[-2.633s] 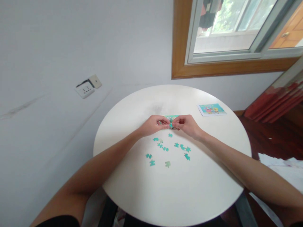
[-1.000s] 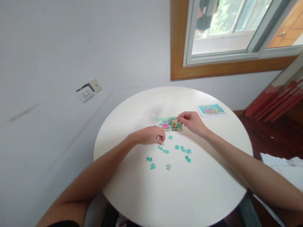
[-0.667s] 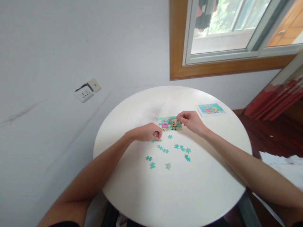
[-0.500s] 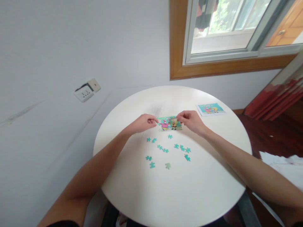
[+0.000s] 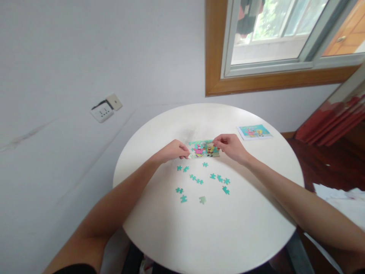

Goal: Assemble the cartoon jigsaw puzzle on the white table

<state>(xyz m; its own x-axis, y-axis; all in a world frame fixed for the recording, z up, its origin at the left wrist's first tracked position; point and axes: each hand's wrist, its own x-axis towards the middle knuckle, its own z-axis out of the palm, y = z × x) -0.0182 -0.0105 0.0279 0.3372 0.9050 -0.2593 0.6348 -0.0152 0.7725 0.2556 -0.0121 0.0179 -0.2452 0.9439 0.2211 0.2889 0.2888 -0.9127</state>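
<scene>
A partly assembled jigsaw puzzle [image 5: 203, 149], with a pink and a yellow cartoon figure on it, lies between my hands on a round white table [image 5: 159, 236]. My left hand [image 5: 177, 149] is closed at the puzzle's lower left corner, thumb and fingers together on its edge. At the upper right edge, my right hand [image 5: 229, 145] pinches the puzzle with thumb and forefinger and covers part of that corner. Nearer to me are several loose teal puzzle pieces [image 5: 219, 178] and a paler greenish piece [image 5: 202, 199].
A picture card [image 5: 254, 132] with the same cartoon figures lies at the table's right rear. Behind the table stand a white wall with a socket [image 5: 102, 111] and a wood-framed window [image 5: 215, 85]. A red curtain [image 5: 333, 121] hangs at the right.
My left hand has slid down the puzzle's left side, from near its upper part to the lower corner. My right hand stays at the upper right edge.
</scene>
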